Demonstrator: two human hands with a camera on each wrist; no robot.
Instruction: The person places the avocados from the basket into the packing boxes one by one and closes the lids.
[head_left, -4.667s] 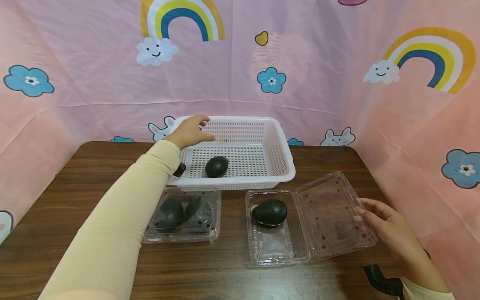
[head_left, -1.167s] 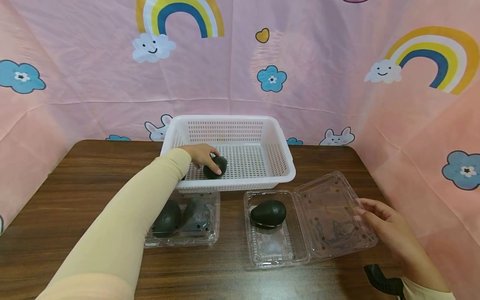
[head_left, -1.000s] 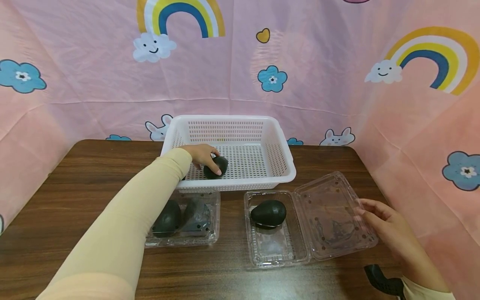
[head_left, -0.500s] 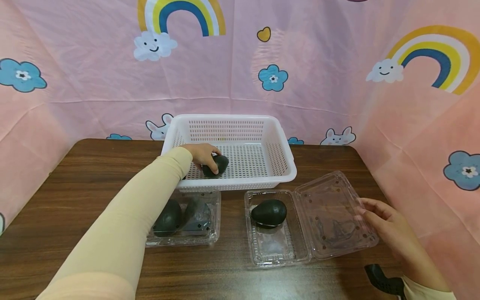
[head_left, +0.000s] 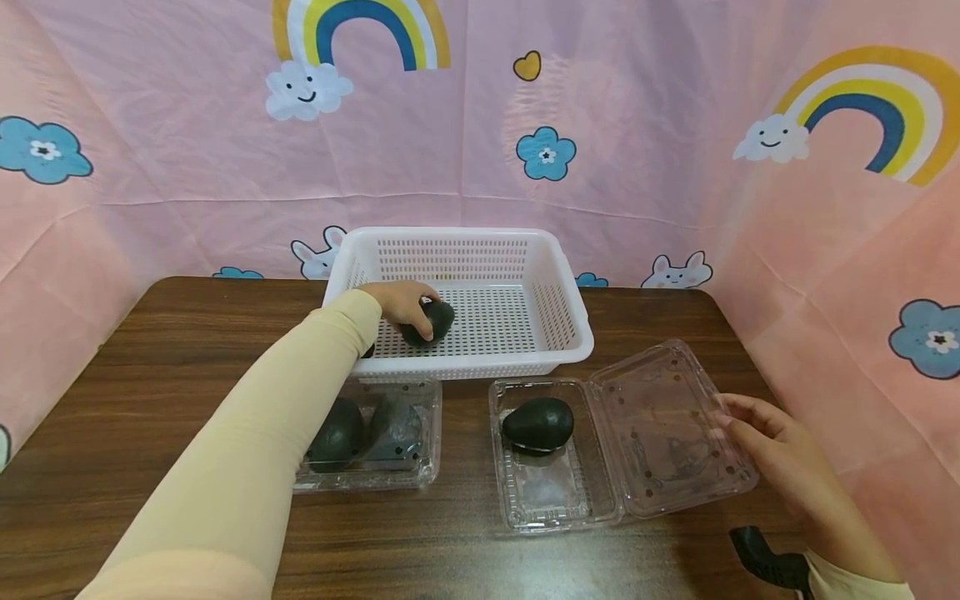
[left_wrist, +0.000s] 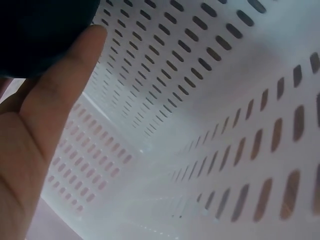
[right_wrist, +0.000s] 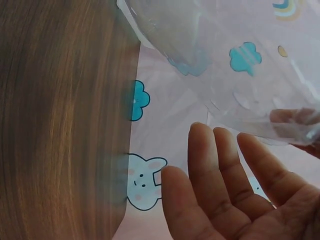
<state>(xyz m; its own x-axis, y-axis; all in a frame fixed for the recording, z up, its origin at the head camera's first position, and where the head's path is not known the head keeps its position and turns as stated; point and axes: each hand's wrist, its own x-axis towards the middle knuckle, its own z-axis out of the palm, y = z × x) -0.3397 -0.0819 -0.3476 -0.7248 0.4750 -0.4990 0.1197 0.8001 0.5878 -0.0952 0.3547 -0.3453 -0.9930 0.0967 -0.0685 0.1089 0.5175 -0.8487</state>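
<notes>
Inside the white slotted basket (head_left: 480, 362), my left hand (head_left: 400, 302) grips a dark green avocado (head_left: 439, 320), thumb along its near side. The left wrist view shows part of this avocado (left_wrist: 40, 35) at the top left, above the basket floor. My right hand (head_left: 795, 467) pinches the outer edge of the clear lid (head_left: 667, 433) of an opened plastic clamshell, several fingers extended in the right wrist view. One avocado (head_left: 538, 423) lies on its side in the back half of the clamshell's base (head_left: 551, 496).
A second clear clamshell (head_left: 427, 467), with its lid down, stands left of the opened one, two dark avocados (head_left: 337, 437) visible through it. My left sleeve covers part of it. The brown wooden table (head_left: 465, 558) ends at a patterned pink cloth (head_left: 630, 167) behind and at the sides.
My left hand has come down from above the basket's left side onto the avocado and taken hold of it; the avocado has shifted slightly left and back. My right hand keeps its hold on the lid.
</notes>
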